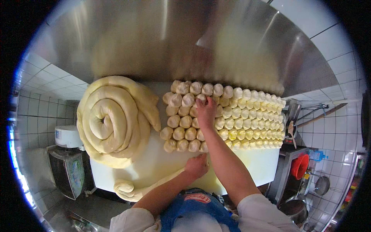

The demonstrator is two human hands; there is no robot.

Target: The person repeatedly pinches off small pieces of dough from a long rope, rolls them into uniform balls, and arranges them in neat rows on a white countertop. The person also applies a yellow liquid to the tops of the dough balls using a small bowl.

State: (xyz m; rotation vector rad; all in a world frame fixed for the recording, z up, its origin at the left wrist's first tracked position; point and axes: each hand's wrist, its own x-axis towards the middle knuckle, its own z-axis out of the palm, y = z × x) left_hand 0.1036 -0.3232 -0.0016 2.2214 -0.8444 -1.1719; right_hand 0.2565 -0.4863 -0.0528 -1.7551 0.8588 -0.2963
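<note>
My left hand (pixel 196 166) is closed around the end of a dough rope (pixel 162 181) near the table's front edge. The rope runs left under my forearm and ends in a small curl. Farther away, my right hand (pixel 206 110) reaches over rows of pale dough balls, its fingers closed on a dough ball (pixel 200 97) in the far part of the block. Several dough balls (pixel 185 122) stand close together in rows, some yellower toward the right. On the left lies a big, thick dough coil (pixel 103 118), its loose end pointing toward the rows.
Everything rests on a white table (pixel 258 165) against a shiny metal panel (pixel 185 42). At the right are a red plastic basin (pixel 300 166), a strainer (pixel 322 185) and a wooden-handled tool (pixel 291 129). A white appliance (pixel 66 136) stands at the left.
</note>
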